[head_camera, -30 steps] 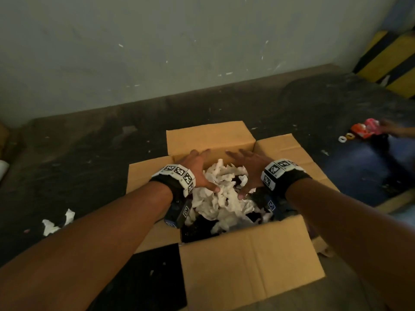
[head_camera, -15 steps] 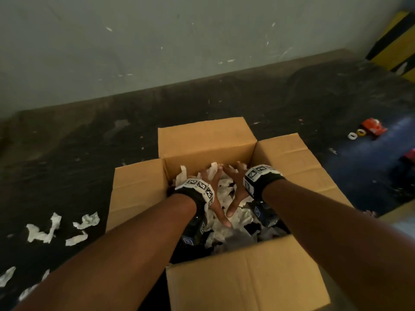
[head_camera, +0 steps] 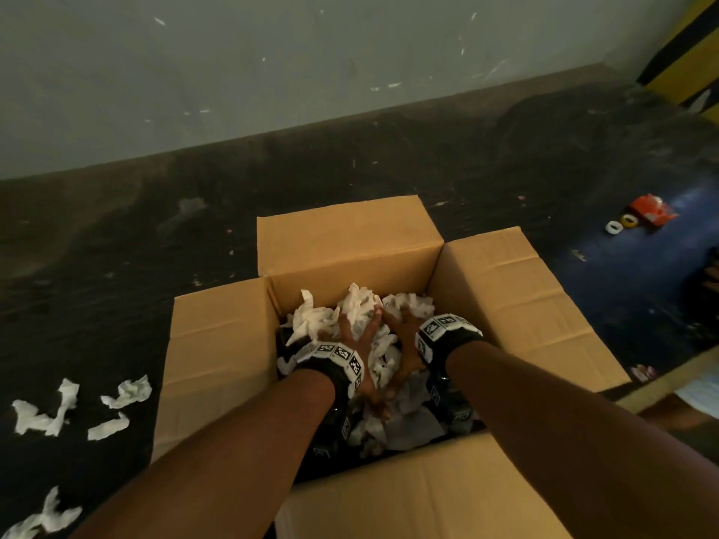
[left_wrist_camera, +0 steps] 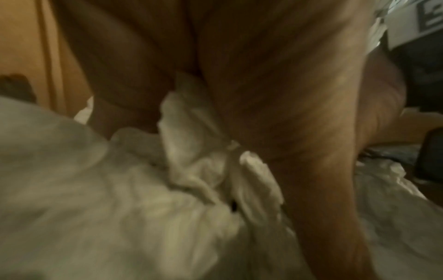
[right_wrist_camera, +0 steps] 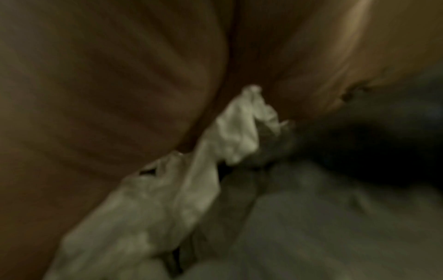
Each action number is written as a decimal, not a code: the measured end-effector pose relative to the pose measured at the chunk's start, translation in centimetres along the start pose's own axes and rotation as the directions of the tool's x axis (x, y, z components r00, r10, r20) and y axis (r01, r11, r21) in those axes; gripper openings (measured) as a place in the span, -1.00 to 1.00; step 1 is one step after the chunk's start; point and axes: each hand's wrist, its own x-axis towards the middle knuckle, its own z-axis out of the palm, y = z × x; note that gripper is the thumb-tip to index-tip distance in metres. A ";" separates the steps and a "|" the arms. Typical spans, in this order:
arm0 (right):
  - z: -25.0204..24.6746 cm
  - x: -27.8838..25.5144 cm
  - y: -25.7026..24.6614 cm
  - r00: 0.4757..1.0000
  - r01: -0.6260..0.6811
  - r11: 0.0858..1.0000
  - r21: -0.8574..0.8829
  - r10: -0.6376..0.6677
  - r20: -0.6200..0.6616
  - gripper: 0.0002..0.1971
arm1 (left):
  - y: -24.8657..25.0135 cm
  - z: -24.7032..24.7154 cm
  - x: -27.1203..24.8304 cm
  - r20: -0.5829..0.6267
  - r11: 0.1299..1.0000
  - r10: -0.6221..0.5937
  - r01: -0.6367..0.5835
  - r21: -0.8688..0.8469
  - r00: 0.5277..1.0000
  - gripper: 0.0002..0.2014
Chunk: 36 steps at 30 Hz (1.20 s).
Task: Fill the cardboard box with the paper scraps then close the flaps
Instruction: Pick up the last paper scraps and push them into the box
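An open cardboard box point(head_camera: 517, 305) stands on the dark floor with all its flaps spread outward. White paper scraps point(head_camera: 323, 320) are heaped inside it. Both my hands are down in the box, side by side. My left hand point(head_camera: 360, 336) lies on the heap with its fingers spread and straight. My right hand point(head_camera: 404, 336) presses flat beside it. The left wrist view is blurred: my left hand point(left_wrist_camera: 263, 75) bears on crumpled paper scraps point(left_wrist_camera: 120, 208). The right wrist view shows my right hand point(right_wrist_camera: 120, 75) against paper scraps point(right_wrist_camera: 167, 189).
Loose paper scraps point(head_camera: 124, 394) lie on the floor left of the box, with more point(head_camera: 39, 418) further left. A red object point(head_camera: 651, 212) and two small rings point(head_camera: 620, 223) sit at the far right. A grey wall point(head_camera: 272, 72) runs behind, with a yellow-black striped post point(head_camera: 684, 52).
Both hands have sunk deeper into the box and drawn closer together on the scraps. The view has shifted, so more floor scraps show at the left.
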 end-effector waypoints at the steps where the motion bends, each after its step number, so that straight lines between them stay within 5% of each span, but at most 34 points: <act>1: -0.6 -0.9 -0.2 1.000 0.012 1.000 0.013 -0.012 -0.014 0.69 | -0.3 -0.3 0.0 0.004 0.999 0.023 -0.023 0.028 1.000 0.37; 6: -3.4 -4.5 -0.6 0.991 0.064 0.997 0.037 -0.059 -0.121 0.71 | -0.8 -3.2 -1.3 -0.082 0.999 0.004 -0.007 -0.038 0.997 0.68; 12: -7.5 -10.2 -3.0 0.952 0.028 0.998 0.063 -0.008 -0.307 0.03 | -0.5 -7.8 -5.4 -0.256 0.987 0.147 -0.159 -0.028 0.955 0.18; 21: -9.7 -15.8 -9.6 0.850 0.002 0.999 0.035 0.017 -0.526 -0.24 | -3.1 -9.6 -12.7 -0.448 0.963 0.266 -0.260 0.075 0.854 -0.02; 28: -9.6 -15.9 -19.4 0.733 0.173 0.981 0.082 -0.073 -0.676 -0.23 | -12.4 -7.6 -20.9 -0.632 0.968 0.178 -0.249 -0.024 0.755 -0.11; 36: -6.4 -13.4 -34.7 0.656 0.394 0.919 0.008 -0.275 -0.703 -0.29 | -27.8 1.3 -29.2 -0.663 0.965 -0.074 -0.113 -0.235 0.745 -0.12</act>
